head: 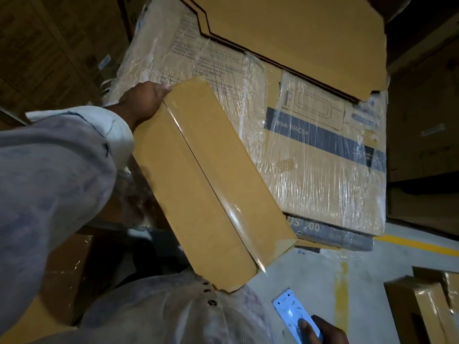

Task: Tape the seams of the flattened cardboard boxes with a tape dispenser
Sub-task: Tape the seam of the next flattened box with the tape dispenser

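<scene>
Gripping the far end of the box (173, 184), slanted across the wrapped stack (323, 184), with the left hand (142, 100) and clasping the tape dispenser (289, 311) low in the right hand (325, 331), the person should steady it and rub the seam tape (232, 213) flat.

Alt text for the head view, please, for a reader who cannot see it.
A person's left hand grips the far end of a long cardboard box whose centre seam is already taped, in front of shrink-wrapped cartons. The right hand holds a pale blue tool, probably the tape dispenser.
</scene>
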